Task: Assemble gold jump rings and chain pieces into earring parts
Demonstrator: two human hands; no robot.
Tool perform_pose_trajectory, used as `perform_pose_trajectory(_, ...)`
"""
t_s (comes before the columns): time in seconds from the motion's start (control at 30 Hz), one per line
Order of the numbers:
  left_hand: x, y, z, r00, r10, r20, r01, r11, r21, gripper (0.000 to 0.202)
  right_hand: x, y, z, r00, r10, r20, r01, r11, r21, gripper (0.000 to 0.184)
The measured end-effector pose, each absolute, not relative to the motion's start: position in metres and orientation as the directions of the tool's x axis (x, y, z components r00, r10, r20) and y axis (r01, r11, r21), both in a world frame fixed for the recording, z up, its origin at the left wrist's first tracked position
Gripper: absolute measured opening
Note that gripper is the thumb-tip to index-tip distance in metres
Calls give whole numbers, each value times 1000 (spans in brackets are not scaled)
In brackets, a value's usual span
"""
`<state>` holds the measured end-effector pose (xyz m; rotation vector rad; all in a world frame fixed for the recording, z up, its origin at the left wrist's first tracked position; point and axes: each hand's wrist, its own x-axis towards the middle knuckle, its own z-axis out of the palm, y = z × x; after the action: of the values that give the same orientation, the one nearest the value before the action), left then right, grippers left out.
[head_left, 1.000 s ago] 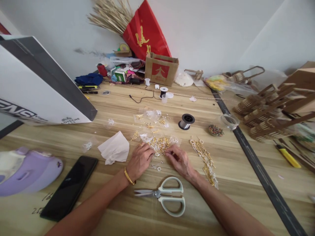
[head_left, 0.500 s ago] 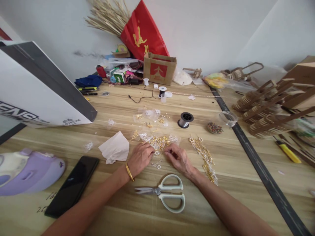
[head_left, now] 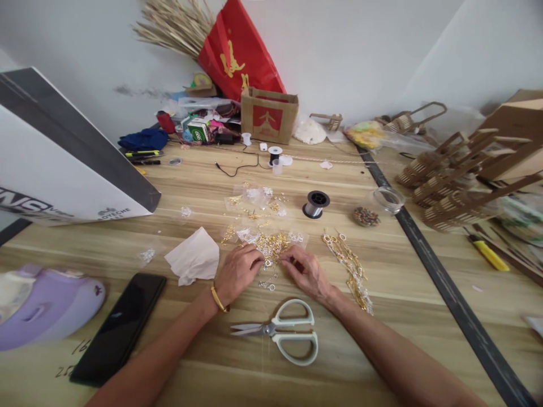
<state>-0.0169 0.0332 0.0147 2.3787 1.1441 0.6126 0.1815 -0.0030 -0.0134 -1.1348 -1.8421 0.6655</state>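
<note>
My left hand [head_left: 238,271], with a gold bangle at the wrist, rests on the wooden table [head_left: 394,305] with its fingers curled at the near edge of a heap of small gold findings [head_left: 272,246]. My right hand [head_left: 306,271] lies opposite it, fingertips pinched at the same heap. Whatever the fingers of either hand hold is too small to make out. A few loose metal rings [head_left: 268,284] lie between my hands. Pale green scissors [head_left: 283,332] rest just in front of my wrists. A gold chain strand [head_left: 350,265] runs to the right of my right hand.
A crumpled tissue [head_left: 193,257], a black phone [head_left: 119,328] and a purple object [head_left: 46,305] lie at the left. A spool of wire [head_left: 315,204], a bead pile [head_left: 366,216] and a glass jar [head_left: 389,199] sit beyond. A white box [head_left: 55,164], bags and wooden baskets [head_left: 458,181] crowd the edges.
Both hands have stayed at the heap of findings with only small finger movements. The camera has shifted slightly, so everything sits a little further left.
</note>
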Motion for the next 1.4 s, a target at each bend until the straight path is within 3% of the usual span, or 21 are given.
perform_pose_trajectory(0.1,-15,32,16,440,882,169,483,-391,784,7,181,-4,-13,-221,888,404,444,460,-769,9)
perform_pose_trajectory(0.17,-14,31,15,388,920,52,345,-197,918,5,181,-5,-13,-231,873,429,448,487,-750,9)
perform_pose_trajectory(0.23,-14,31,12,366,926,-87,201,13,980,10,181,-7,-14,-244,856,455,449,516,-729,9)
perform_pose_trajectory(0.4,-12,30,7,364,900,-240,-163,315,935,18,181,-11,-12,-277,819,503,443,573,-689,9)
perform_pose_trajectory(0.5,-9,29,8,400,862,-312,-262,433,862,22,179,-15,-9,-287,807,517,451,590,-670,8)
perform_pose_trajectory(0.7,-5,28,9,466,812,-350,-279,511,813,23,175,-20,-4,-302,799,520,458,600,-656,8)
perform_pose_trajectory(1.4,-6,26,-6,544,777,-318,-268,520,811,19,173,-20,-4,-319,804,502,465,594,-657,8)
